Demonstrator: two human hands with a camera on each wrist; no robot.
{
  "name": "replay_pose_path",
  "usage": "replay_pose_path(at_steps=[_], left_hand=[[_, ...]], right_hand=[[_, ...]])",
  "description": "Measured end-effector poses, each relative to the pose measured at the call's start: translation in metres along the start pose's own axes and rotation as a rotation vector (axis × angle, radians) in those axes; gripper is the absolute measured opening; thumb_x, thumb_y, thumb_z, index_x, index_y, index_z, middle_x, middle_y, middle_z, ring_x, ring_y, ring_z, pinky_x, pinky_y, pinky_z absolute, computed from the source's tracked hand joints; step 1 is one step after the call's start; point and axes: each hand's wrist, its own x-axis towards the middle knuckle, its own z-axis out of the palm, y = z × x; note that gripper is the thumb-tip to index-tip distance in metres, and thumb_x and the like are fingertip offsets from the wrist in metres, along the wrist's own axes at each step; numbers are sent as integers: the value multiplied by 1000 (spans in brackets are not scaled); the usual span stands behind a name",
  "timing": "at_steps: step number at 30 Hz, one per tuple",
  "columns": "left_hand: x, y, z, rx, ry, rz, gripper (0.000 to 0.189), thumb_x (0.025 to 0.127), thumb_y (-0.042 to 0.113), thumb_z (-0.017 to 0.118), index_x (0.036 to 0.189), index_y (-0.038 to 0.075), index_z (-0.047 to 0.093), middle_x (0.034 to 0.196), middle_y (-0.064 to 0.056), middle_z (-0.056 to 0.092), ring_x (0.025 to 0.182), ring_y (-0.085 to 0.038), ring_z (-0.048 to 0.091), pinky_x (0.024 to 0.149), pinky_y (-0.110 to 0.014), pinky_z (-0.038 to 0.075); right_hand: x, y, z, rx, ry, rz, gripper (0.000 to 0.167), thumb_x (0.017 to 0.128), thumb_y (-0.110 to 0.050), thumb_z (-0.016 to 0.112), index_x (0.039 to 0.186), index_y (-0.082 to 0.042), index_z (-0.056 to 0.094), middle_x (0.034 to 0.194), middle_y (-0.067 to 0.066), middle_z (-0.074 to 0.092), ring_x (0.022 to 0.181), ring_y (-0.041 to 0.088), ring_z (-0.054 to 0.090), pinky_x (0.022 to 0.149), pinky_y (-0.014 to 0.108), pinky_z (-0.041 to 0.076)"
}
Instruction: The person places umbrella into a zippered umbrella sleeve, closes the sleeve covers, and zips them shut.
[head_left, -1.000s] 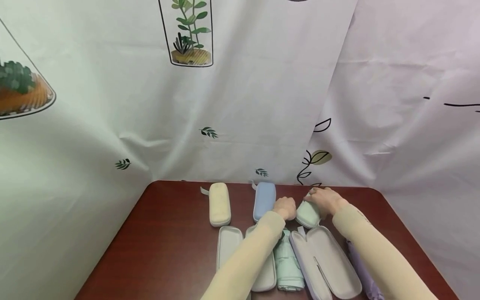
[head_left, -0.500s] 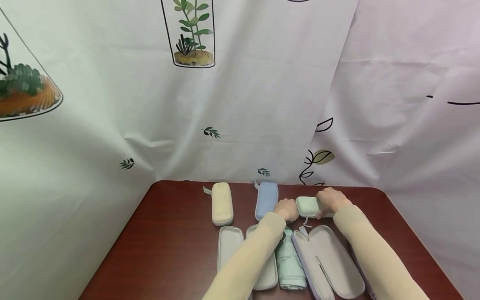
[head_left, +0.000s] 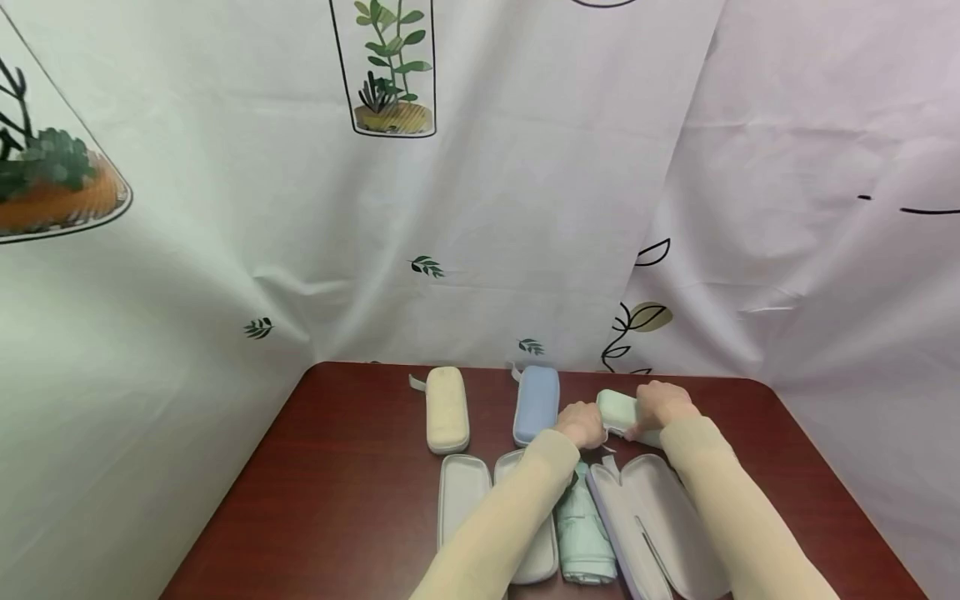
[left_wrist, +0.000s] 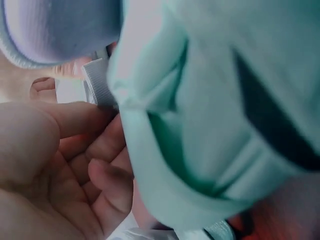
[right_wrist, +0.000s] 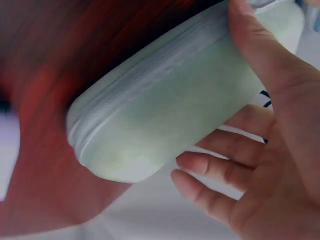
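Observation:
My right hand [head_left: 663,406] holds a pale green zip case [head_left: 618,411] near the back right of the table, thumb on the zip side and fingers behind it. The right wrist view shows that case [right_wrist: 165,110] tilted, its zip appearing shut along the side. Close to its left end is my left hand [head_left: 582,423]. Thumb and fingers pinch a grey ribbon tab [left_wrist: 97,82] in the left wrist view. A folded mint fabric bundle [head_left: 583,537] fills much of that view, in front of the hand.
An open grey-lined purple case [head_left: 626,525] lies right of the bundle. Another open grey-lined case [head_left: 462,492] lies to its left. A closed yellow case [head_left: 447,408] and a blue case [head_left: 537,404] stand farther back. Patterned white cloth [head_left: 487,208] hangs behind the table.
The green case has turned from pointing toward me to lying sideways, then tilted slightly, in my right hand. My left hand has shifted slightly right toward its end.

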Motion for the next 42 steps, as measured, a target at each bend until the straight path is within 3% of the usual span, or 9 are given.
replay_pose_path(at_steps=[7, 12, 18, 25, 34, 42], left_hand=[[2, 9, 3, 57, 6, -38, 7, 81, 22, 72, 85, 16, 72, 77, 3, 66, 72, -13, 61, 61, -27, 50], [-1, 16, 4, 28, -6, -50, 4, 80, 22, 71, 81, 18, 71, 73, 3, 64, 67, -12, 59, 58, -27, 48], [1, 11, 5, -12, 24, -84, 7, 81, 20, 71, 76, 16, 70, 71, 1, 63, 66, -14, 60, 58, -29, 49], [-3, 0, -3, -75, -15, -151, 24, 83, 18, 69, 60, 15, 61, 59, 0, 56, 56, -16, 54, 49, -30, 44], [-9, -7, -25, -172, -67, -92, 35, 94, 22, 56, 61, 15, 64, 47, 4, 58, 41, -9, 58, 50, -25, 45], [-17, -17, -37, -243, -75, -26, 31, 94, 17, 55, 66, 13, 69, 51, 3, 61, 47, -11, 63, 45, -24, 43]], right_hand=[[-2, 6, 9, 51, -36, 20, 62, 68, -58, 81, 88, -2, 61, 75, 6, 57, 67, 22, 53, 60, 42, 48], [-8, 6, 8, 56, -59, 61, 62, 67, -57, 81, 88, -3, 61, 76, 7, 56, 69, 23, 54, 60, 44, 48], [-6, -3, 2, 56, -68, 88, 61, 68, -56, 81, 90, -2, 62, 77, 9, 57, 70, 24, 54, 61, 43, 48], [-1, -20, -2, 4, -65, 102, 65, 70, -58, 79, 94, 0, 62, 79, 12, 58, 70, 26, 56, 60, 45, 50], [2, -19, 1, 81, -28, 193, 69, 78, -57, 71, 97, 9, 63, 84, 20, 59, 72, 29, 56, 60, 44, 50], [5, -14, 3, 162, -28, 275, 75, 81, -55, 69, 107, 15, 59, 94, 28, 58, 78, 34, 57, 64, 45, 50]])
